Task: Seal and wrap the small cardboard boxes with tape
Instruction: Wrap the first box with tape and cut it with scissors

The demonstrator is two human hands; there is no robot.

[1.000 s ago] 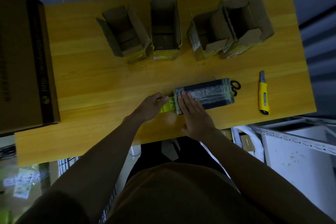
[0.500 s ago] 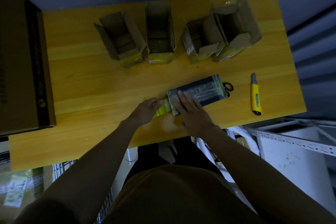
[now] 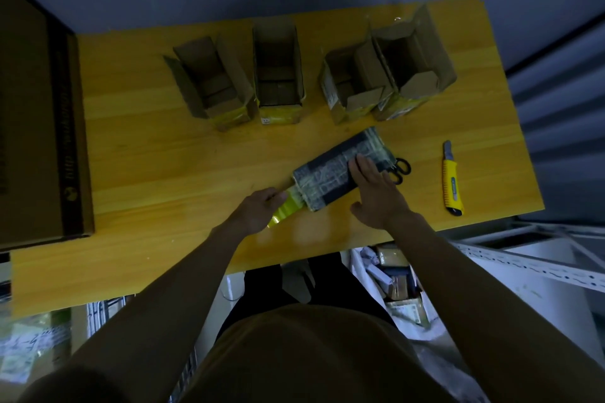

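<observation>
Left hand (image 3: 258,211) pinching yellow tape (image 3: 284,210) at the near end of the wrapped box (image 3: 340,173). Right hand (image 3: 376,193) flat on top, fingers straight. Box lying slantwise mid-table (image 3: 147,173), scissors (image 3: 401,168) and utility knife (image 3: 451,181) beside. Farther back, four open cardboard boxes (image 3: 278,75).

Four open boxes (image 3: 281,75) stand in a row at the back of the table (image 3: 147,154). A big box (image 3: 36,127) blocks the left side. Scissors (image 3: 401,168) and a knife (image 3: 452,181) lie on the right. Bare wood between the big box and the row leaves room to pass.
</observation>
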